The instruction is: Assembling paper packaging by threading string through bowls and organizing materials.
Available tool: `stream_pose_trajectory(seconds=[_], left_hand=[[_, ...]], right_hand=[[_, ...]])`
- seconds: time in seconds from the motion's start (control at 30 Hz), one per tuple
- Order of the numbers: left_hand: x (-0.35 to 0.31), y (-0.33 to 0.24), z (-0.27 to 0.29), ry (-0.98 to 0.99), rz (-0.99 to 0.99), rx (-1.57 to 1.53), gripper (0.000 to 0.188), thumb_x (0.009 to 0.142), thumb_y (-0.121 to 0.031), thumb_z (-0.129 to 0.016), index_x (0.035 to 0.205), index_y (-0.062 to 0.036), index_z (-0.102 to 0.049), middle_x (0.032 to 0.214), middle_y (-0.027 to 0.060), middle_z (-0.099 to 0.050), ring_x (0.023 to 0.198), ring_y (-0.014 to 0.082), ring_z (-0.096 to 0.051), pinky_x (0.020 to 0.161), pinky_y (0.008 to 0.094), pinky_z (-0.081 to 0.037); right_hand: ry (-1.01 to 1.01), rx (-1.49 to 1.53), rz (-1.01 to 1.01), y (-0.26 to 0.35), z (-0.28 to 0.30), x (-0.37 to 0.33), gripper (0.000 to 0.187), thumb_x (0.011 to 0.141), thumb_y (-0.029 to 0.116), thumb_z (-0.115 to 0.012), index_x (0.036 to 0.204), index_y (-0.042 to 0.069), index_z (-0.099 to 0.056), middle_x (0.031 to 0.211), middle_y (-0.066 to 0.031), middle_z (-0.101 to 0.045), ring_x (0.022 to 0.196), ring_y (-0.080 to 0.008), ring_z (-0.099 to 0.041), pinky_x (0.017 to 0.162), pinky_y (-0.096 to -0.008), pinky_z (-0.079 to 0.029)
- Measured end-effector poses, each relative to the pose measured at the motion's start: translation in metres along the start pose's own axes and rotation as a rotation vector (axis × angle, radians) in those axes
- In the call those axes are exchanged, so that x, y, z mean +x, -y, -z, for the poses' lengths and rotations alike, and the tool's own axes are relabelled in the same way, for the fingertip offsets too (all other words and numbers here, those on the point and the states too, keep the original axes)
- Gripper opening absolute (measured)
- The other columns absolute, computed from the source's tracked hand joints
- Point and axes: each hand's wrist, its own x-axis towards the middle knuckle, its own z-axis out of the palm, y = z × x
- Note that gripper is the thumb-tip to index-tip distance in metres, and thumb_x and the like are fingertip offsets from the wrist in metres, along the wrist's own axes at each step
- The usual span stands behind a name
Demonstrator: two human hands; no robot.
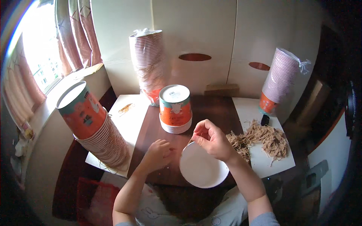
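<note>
A paper bucket (204, 165) with a white inside sits at the front of the dark table, its round mouth turned toward me. Over its upper rim is my right hand (212, 140), thumb and forefinger closed on a thin tan string (190, 143) beside the rim. My left hand (157, 153) hovers left of the bucket, apart from it, with fingers loosely bent and nothing visible in them. Beyond both hands, a short stack of orange and green printed buckets (175, 111) stands upside down.
A tall stack of buckets (102, 132) leans at the left. Bagged stacks stand at the back, one left (148, 64) and one right (279, 77). A heap of tan strings (269, 141) lies on the right white board (260, 167), near a small black object (265, 119).
</note>
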Motion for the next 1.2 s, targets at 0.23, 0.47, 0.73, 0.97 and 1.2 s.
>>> stream_pose_trajectory(seconds=[0.23,0.47,0.73,0.97,1.2], left_hand=[[-0.01,-0.083,-0.019,0.218,-0.493,0.093,0.02,0.07,-0.03,-0.062,0.077,-0.0119,-0.057,0.072,0.0014,-0.054,0.079,0.0172,-0.052,0.072,0.0353,-0.037],[-0.01,-0.027,0.007,0.379,-0.254,0.399,0.01,0.067,-0.01,-0.051,0.072,-0.0137,-0.059,0.083,-0.0006,-0.057,0.092,0.0167,-0.051,0.083,0.0353,-0.034],[0.005,-0.004,0.015,-0.184,-0.03,0.471,0.022,0.064,-0.003,-0.055,0.085,-0.0072,-0.06,0.098,0.0081,-0.055,0.1,0.0257,-0.048,0.085,0.0378,-0.036],[0.011,-0.053,-0.014,-0.042,0.203,-0.613,0.021,0.084,-0.014,-0.053,0.101,-0.0028,-0.058,0.092,0.0081,-0.06,0.081,0.0115,-0.055,0.066,0.0241,-0.044],[0.01,-0.067,-0.03,0.247,0.314,-1.009,0.026,0.087,-0.017,-0.05,0.107,-0.0006,-0.054,0.094,0.0015,-0.057,0.083,0.0077,-0.052,0.07,0.0216,-0.043]], right_hand=[[-0.039,0.135,-0.008,-0.008,0.014,0.004,0.014,0.08,0.003,-0.056,0.09,0.005,-0.046,0.08,-0.0001,-0.05,0.068,-0.0049,-0.047,0.06,-0.0186,-0.041],[-0.368,0.561,0.059,0.006,0.076,0.002,0.011,0.078,0.003,-0.052,0.088,0.005,-0.049,0.08,-0.0048,-0.052,0.057,-0.0061,-0.043,0.052,-0.0171,-0.036],[-0.425,0.849,0.286,0.026,0.078,-0.007,0.005,0.076,0.005,-0.052,0.08,0.008,-0.052,0.062,0.0017,-0.045,0.048,-0.0057,-0.033,0.049,-0.0216,-0.03],[-0.29,1.007,0.017,0.021,0.02,-0.007,0.006,0.079,0.012,-0.049,0.081,0.008,-0.053,0.059,0.001,-0.045,0.051,-0.0075,-0.035,0.052,-0.0223,-0.03],[-0.167,1.034,-0.042,0.012,0.002,-0.008,0.007,0.079,0.013,-0.048,0.08,0.008,-0.053,0.059,0.0,-0.046,0.052,-0.0085,-0.037,0.053,-0.0234,-0.029]])
